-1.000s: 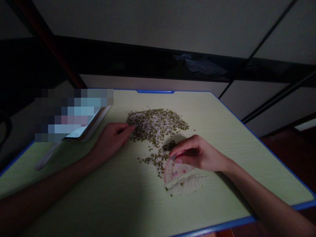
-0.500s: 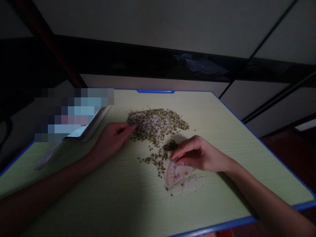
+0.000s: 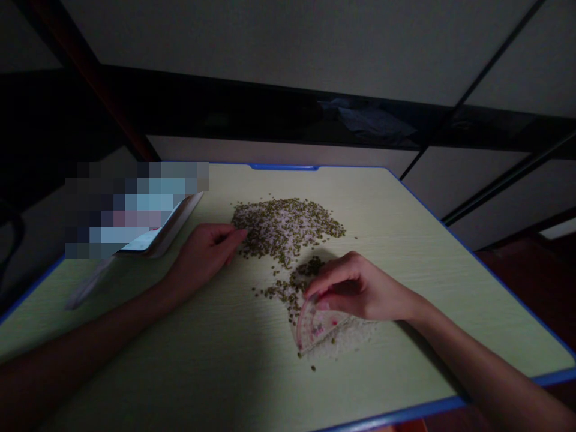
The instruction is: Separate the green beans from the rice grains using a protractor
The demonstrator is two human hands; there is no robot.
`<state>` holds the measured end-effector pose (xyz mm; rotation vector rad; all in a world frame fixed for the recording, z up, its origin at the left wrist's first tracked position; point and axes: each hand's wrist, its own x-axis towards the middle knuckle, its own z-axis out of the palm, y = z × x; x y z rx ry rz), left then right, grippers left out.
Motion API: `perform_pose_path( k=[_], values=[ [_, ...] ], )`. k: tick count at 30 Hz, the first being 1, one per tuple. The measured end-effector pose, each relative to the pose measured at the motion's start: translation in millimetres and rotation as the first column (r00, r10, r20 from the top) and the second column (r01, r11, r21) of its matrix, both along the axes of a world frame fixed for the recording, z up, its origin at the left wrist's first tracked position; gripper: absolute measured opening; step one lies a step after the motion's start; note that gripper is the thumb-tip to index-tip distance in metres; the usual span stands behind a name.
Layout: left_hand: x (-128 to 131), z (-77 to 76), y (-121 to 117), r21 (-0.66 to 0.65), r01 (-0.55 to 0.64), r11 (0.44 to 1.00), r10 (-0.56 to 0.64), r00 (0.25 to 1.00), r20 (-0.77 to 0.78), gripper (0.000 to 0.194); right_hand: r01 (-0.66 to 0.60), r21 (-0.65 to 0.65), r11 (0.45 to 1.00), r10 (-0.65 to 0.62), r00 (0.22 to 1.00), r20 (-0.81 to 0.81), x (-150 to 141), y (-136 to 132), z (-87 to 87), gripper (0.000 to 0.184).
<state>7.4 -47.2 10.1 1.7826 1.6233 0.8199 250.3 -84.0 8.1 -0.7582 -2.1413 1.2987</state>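
My right hand (image 3: 355, 288) pinches a clear protractor (image 3: 315, 327) with pink markings, its straight edge facing me. The protractor lies low over the table, partly covering a patch of white grains (image 3: 355, 339) that look like rice. Just beyond it is a small spread of dark green beans (image 3: 283, 291), like mung beans. A larger pile of green beans mixed with white grains (image 3: 288, 225) lies farther back. At its left edge rests my left hand (image 3: 209, 249), fingers closed with thumb against forefinger; whether anything is between them is hidden.
A tablet or phone with a lit, blurred screen (image 3: 144, 240) stands on the table's left side in a pale case. The pale table (image 3: 180, 372) has a blue rim. Behind it are cabinet panels (image 3: 279, 42) and a dark gap with crumpled cloth (image 3: 373, 123).
My right hand has drawn the protractor slightly toward me, over the white grains. A couple of beans near its edge have shifted closer to me. My left hand has stayed still.
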Motion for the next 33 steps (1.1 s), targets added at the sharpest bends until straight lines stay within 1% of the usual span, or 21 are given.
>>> perform_pose_path(
  k=[5, 8, 11, 17, 22, 28, 33],
  values=[
    [-0.6, -1.8, 0.2, -0.002, 0.001, 1.000, -0.001, 1.000, -0.011, 0.040, 0.016, -0.035, 0.999, -0.018, 0.998, -0.053, -1.5, 1.3, -1.3, 0.016],
    [-0.6, -2.4, 0.8, 0.006, 0.014, 1.000, -0.014, 1.000, -0.011, 0.040, 0.068, -0.063, 0.996, -0.074, 0.992, -0.101, -0.4, 2.4, -3.4, 0.016],
    [-0.5, -2.2, 1.2, 0.012, 0.010, 1.000, -0.010, 1.000, -0.007, 0.040, 0.099, -0.046, 0.994, -0.102, 0.991, -0.083, -0.1, 3.3, -5.5, 0.017],
    [-0.9, -1.9, 1.2, -0.002, 0.012, 1.000, -0.012, 1.000, -0.002, 0.039, 0.062, 0.028, 0.998, -0.061, 0.998, -0.023, 0.7, 3.5, -2.6, 0.019],
    [-0.4, -1.4, 0.8, 0.007, 0.008, 1.000, -0.008, 1.000, 0.004, 0.039, 0.035, 0.050, 0.998, -0.033, 0.999, -0.039, 1.5, 2.3, 0.5, 0.018],
    [-1.1, -0.7, 0.5, -0.004, 0.007, 1.000, -0.007, 1.000, -0.011, 0.039, -0.010, 0.058, 0.998, 0.013, 0.999, -0.041, 0.8, 1.6, -0.4, 0.016],
    [-1.4, -1.3, 0.4, 0.013, 0.013, 1.000, -0.013, 1.000, 0.000, 0.039, -0.049, 0.076, 0.996, 0.051, 0.998, -0.029, 0.8, 0.2, 0.1, 0.015]
  ],
)
